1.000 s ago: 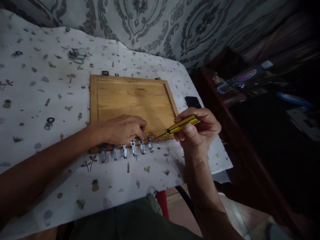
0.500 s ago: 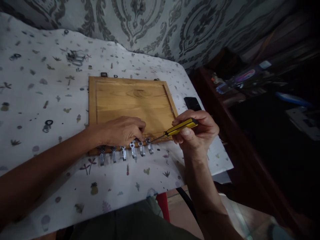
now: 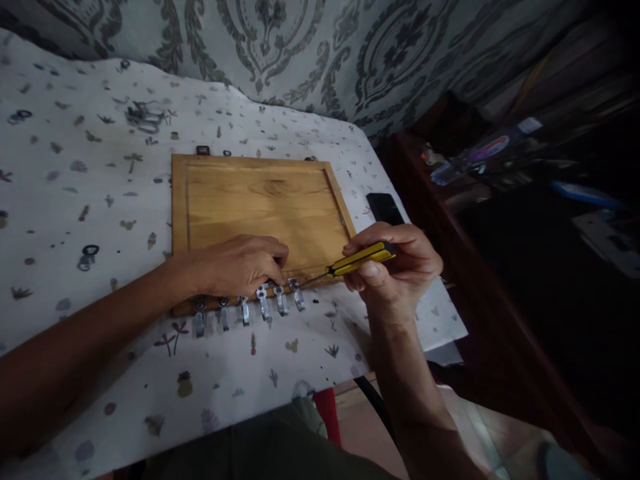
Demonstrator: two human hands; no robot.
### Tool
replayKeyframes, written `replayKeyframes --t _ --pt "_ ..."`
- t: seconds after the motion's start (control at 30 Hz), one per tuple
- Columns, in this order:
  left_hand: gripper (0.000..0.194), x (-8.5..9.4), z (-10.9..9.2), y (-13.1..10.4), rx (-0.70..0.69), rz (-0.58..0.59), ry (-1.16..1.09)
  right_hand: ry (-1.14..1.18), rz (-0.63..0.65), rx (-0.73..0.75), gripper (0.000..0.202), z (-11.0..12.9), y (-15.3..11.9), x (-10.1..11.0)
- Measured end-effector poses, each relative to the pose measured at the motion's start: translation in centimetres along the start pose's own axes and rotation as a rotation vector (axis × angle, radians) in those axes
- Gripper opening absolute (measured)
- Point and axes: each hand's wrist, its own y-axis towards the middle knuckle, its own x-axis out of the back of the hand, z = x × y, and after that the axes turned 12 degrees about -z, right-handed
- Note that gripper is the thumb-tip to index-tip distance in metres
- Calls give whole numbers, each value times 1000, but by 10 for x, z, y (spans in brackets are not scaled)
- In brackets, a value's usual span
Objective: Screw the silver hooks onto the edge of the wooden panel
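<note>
Wooden panel [image 3: 255, 200] lay flat on the table [image 3: 240, 373], with a row of six metal hooks [image 3: 263, 302] along its near edge, their ends sticking out past it. The screwdriver [image 3: 363, 259] was just off the panel's near right corner, its shaft slanting down to the rightmost hook [image 3: 297, 297]. Whether the tip sat in a screw was too small to tell.

For good work there, the tip probably needed to be well seated and the shaft lined up with the screw; the low slant looked likely to slip or scuff the wood. Firm pressure beside that hook would have kept it from twisting, with fingertips clear of the tip.

Right hand [image 3: 405, 263] was beyond the panel's right edge, closed around the yellow and black handle, thumb along the near side, forearm coming up from below. Left hand [image 3: 240, 267] crossed the panel's near left part, palm down, fingers bent, fingertips at the near edge close to the right-hand hooks; couldn't tell if it pinched anything.

Dark flat object [image 3: 384, 209] lay right of the panel; loose metal pieces [image 3: 145, 117] beyond its far left corner.
</note>
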Motion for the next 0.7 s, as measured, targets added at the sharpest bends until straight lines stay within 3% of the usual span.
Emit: replayKeyframes --t 0.5,0.7 --pt "39 1 1 1 -21 8 9 -8 38 60 24 6 -1 1" --pt "39 0 2 0 -2 8 -14 -26 -36 73 23 2 -4 7"
